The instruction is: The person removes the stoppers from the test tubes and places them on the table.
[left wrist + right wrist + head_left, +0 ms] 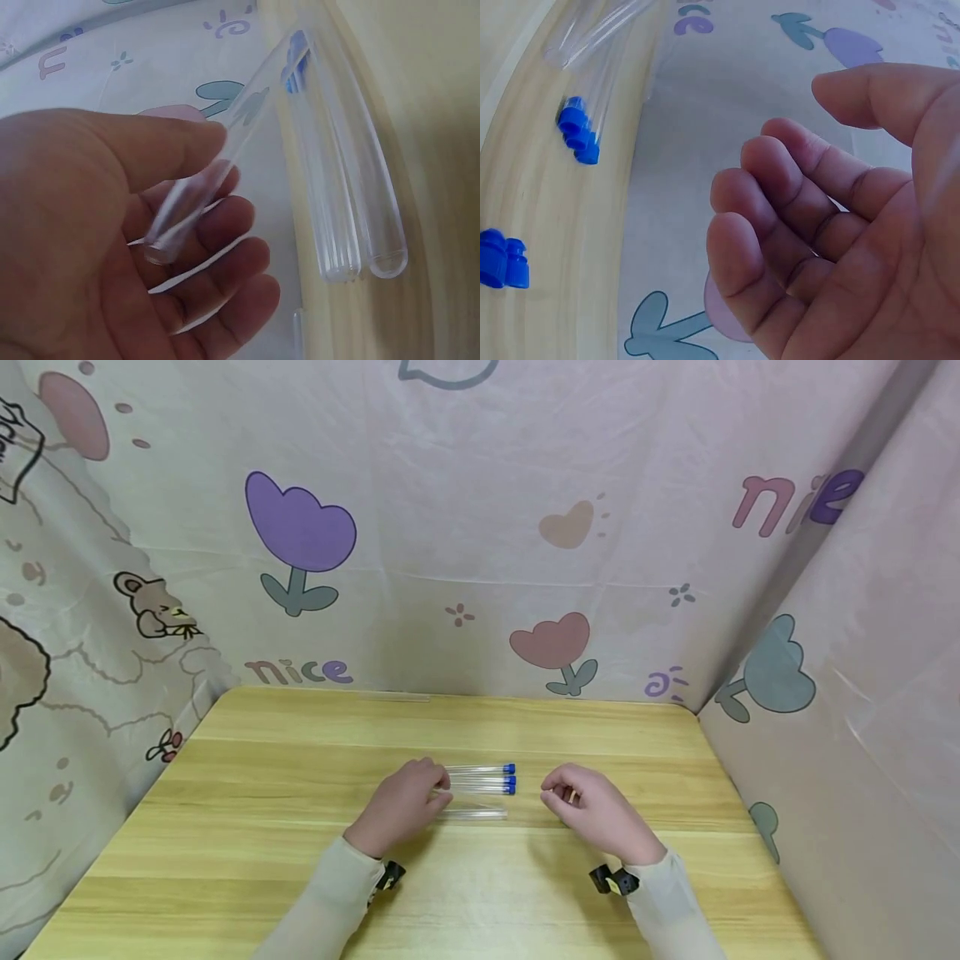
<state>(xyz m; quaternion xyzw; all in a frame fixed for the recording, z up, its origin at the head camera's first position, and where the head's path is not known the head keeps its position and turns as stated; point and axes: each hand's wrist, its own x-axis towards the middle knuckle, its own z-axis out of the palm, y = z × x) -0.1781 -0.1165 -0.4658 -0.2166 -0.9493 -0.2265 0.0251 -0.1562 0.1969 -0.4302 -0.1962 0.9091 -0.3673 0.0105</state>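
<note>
My left hand (405,802) pinches a clear test tube (244,120) between thumb and fingers. The tube slants, its rounded bottom toward the palm. Beneath lie several clear tubes with blue caps (510,780), side by side on the table, caps toward the right. Nearer me than these is a clear tube without a visible cap (382,232). To the right of the caps, my right hand (592,806) hovers with loosely bent fingers and nothing in them; its thumb stands apart in the right wrist view. Two loose blue caps (493,259) are on the table near this hand.
Underneath is a light wooden table (225,860). One more thin clear tube (397,698) lies along its back edge. A patterned cloth (450,527) hangs behind the table and along both sides. Each wrist carries a small black camera mount.
</note>
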